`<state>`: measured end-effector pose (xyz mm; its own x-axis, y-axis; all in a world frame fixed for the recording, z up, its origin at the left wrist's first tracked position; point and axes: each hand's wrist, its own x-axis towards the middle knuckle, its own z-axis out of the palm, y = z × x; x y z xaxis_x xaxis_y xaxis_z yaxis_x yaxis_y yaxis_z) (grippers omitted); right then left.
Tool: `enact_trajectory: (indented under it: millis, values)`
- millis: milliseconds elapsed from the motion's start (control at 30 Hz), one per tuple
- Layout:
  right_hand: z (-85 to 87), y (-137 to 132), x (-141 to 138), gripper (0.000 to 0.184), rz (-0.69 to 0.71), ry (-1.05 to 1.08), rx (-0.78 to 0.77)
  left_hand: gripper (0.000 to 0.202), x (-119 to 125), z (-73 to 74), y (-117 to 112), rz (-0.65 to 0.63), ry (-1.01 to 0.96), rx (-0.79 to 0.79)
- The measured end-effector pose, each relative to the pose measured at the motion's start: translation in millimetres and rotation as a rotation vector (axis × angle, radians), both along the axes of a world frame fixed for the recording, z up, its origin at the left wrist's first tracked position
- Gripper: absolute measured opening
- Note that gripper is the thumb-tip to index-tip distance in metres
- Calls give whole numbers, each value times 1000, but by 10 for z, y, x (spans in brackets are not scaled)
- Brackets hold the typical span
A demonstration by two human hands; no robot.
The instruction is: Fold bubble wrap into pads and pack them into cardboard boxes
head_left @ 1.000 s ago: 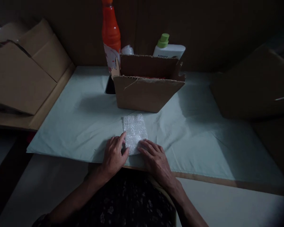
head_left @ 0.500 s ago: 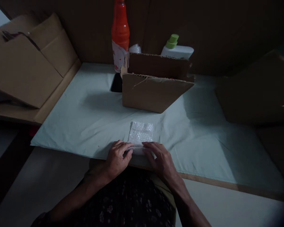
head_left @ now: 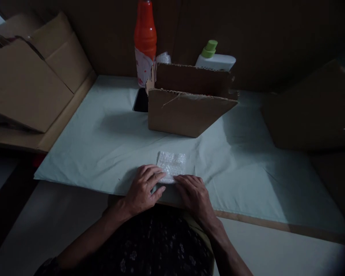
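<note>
A small folded piece of bubble wrap (head_left: 172, 161) lies near the front edge of the cloth-covered table. The fingers of my left hand (head_left: 143, 191) rest flat on its lower left part, with the thumb spread away below. At its lower right corner, my right hand (head_left: 197, 195) has its fingers together, thumb close under the index finger, pinching the near folded edge. Whatever the wrap may contain cannot be seen.
An open cardboard box (head_left: 186, 113) stands beyond the wrap. Behind it are an orange-red bottle (head_left: 145, 36), a white bottle with a green cap (head_left: 215, 61) and more clear wrap (head_left: 163, 58). A black phone-like slab (head_left: 140, 100) lies beside the box. Cardboard flanks the pale green cloth (head_left: 115, 142).
The near edge of the bubble wrap has been folded over, so the piece is shorter. My left thumb has come away from it, and the left fingers have moved onto its top.
</note>
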<state>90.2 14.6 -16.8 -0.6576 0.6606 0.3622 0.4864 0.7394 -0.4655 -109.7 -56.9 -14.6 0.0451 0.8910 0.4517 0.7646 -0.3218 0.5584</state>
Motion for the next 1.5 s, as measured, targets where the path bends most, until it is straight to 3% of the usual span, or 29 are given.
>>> enact_trajectory:
  millis: [133,267,400,500,567,700,800,900,1000,1067,1133,1267,1367,1500]
  values:
    - [16,-8,16,19,-41,45,-100,28,-17,-30,-25,35,-47,-73]
    - [61,-46,-3,22,-139,14,89,29,4,-66,99,154,66,-138]
    - [52,-21,-89,22,-41,-122,115,30,15,-84,165,266,65,-152]
    - [-5,58,-134,17,-69,-46,62,36,1,-44,93,330,-197,-147]
    - [-15,90,-139,18,-135,89,-28,39,-3,26,15,332,-454,-272]
    - [70,17,-162,19,-195,287,-400,42,63,190,-74,136,-983,-615]
    - [117,-80,-196,20,-165,330,-623,32,153,239,-48,55,-1138,-614]
    - [135,-107,-162,20,-146,341,-552,22,199,235,-11,118,-1057,-529]
    - [242,-64,-46,38,-98,299,-418,16,188,244,21,166,-744,-341]
    - [374,-28,34,60,-40,240,-375,16,181,259,59,117,-507,-143]
    - [503,6,80,69,40,183,-330,18,196,265,106,14,-363,-12]
    - [588,90,87,28,146,138,-303,19,226,238,180,-106,-273,-37]
    - [525,166,128,18,99,180,-308,25,111,297,259,-131,-221,-42]
    - [498,259,299,15,52,192,-273,50,-270,643,648,90,-37,174]
